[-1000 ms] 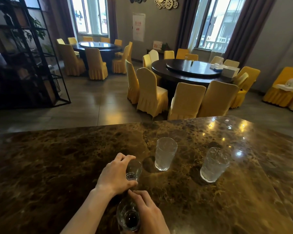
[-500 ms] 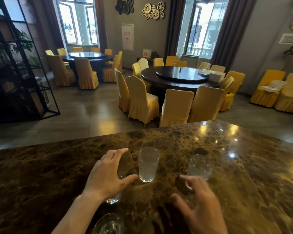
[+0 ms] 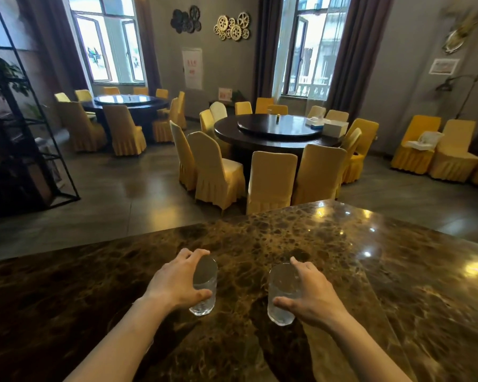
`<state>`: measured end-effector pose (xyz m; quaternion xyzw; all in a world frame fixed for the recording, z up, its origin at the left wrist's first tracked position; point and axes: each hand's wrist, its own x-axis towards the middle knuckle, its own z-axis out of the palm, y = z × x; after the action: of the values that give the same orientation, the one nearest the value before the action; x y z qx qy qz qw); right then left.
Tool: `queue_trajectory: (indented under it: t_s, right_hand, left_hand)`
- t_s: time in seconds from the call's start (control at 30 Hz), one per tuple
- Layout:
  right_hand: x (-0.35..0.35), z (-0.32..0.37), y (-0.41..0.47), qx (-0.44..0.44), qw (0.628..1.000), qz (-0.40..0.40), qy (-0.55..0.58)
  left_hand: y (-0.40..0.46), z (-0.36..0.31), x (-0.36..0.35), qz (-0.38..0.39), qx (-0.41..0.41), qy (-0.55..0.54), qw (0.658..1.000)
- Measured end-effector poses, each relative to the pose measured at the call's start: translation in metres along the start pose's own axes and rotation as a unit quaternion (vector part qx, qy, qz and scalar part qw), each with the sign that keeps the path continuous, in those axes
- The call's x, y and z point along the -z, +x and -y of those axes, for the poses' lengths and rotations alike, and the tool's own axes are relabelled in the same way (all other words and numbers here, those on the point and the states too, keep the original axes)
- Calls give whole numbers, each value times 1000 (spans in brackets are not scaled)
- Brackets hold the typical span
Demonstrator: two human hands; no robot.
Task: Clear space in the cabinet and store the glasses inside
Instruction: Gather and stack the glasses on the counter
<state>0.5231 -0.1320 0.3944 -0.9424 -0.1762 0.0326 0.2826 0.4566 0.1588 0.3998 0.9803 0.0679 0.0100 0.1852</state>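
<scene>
While left fingers (image 3: 198, 253) wrap one glass (image 3: 204, 288), right fingers (image 3: 297, 264) wrap another (image 3: 283, 295).

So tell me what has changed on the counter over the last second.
Both hands let go of the two small glasses, now out of view, and reached forward: left hand closed round the left tall glass, right hand round the right tall glass. Both remain standing on the marble counter.

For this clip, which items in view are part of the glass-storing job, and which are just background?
Job:
left hand around left glass
right hand around right glass
marble counter they stand on

Background:
round dining table
yellow covered chairs
black metal shelf
gear wall decor
</scene>
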Motion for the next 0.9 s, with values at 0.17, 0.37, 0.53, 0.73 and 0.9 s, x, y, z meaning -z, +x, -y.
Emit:
queue_trajectory:
  t_s: [0.17, 0.37, 0.53, 0.73, 0.9]
  right_hand:
    - [3, 0, 3, 13, 1000, -16, -1]
    - [10, 7, -21, 60, 998, -15, 24]
    - [9, 30, -57, 111, 993, 20, 40]
    - [-22, 70, -90, 172, 979, 99, 57]
    - [-47, 97, -102, 188, 972, 126, 64]
  left_hand:
    - [-3, 0, -1, -27, 14, -23, 999]
    - [-18, 9, -2, -29, 4, -9, 1000]
    - [-38, 17, -3, -35, -16, -17, 999]
    - [-44, 9, 7, -37, -29, -19, 999]
    - [-44, 6, 9, -42, -38, -27, 998]
